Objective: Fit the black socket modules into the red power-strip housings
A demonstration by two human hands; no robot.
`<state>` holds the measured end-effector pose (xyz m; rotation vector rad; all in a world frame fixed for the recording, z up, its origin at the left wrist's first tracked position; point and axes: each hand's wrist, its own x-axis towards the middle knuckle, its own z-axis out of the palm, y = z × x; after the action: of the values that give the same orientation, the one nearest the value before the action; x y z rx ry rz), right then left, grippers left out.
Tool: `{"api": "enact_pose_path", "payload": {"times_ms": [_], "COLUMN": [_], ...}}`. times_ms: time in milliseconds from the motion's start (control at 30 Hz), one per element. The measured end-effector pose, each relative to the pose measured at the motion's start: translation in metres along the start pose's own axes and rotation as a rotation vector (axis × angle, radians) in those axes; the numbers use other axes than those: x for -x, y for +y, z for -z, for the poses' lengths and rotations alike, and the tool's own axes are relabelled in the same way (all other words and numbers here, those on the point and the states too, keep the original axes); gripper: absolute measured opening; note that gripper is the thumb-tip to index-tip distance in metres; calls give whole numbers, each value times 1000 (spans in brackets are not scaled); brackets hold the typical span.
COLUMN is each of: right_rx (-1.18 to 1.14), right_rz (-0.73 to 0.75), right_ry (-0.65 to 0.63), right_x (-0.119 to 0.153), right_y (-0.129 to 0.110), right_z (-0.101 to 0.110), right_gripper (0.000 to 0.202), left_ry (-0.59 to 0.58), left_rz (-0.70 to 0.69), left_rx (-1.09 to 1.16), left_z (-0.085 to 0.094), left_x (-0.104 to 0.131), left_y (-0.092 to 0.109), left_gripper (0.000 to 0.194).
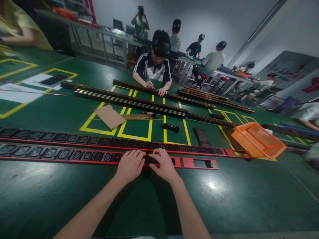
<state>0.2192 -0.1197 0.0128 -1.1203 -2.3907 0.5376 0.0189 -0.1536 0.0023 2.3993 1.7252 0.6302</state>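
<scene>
Two long red strips lie across the green table, the far one (228, 152) and the near one (210, 164), both lined with black socket pieces. On the near strip, right of its row of sockets, my left hand (131, 163) and my right hand (161, 162) rest close together with fingers curled. Between their fingertips is a small black piece (149, 159), mostly covered by the fingers. To the right of my right hand the near strip shows rectangular openings.
Beyond the strips are long dark rails (129, 101), a brown cardboard piece (109, 116), small black parts (170, 127) and an orange basket (259, 141). A person (156, 66) sits across the table with both hands at another rail. White papers lie at the left.
</scene>
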Motion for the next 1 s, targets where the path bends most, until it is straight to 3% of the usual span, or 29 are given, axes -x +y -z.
{"api": "enact_pose_path", "payload": {"times_ms": [300,800,1000], "right_rx": [98,-36,-74], "right_rz": [-30,-20,-44], "right_ry": [0,-28,22], "right_x": [-3,-4,-6], "right_y": [-1,2,1], "right_z": [-2,2,0], "right_gripper": [35,39,26], "left_ry": [19,12,16], "left_rz": [0,-11,-13], "left_rx": [-4,-13,-11], "left_z": [-1,-2,-2], "left_x": [0,1,2], "left_y": [1,0,0], "left_gripper": [24,26,29]}}
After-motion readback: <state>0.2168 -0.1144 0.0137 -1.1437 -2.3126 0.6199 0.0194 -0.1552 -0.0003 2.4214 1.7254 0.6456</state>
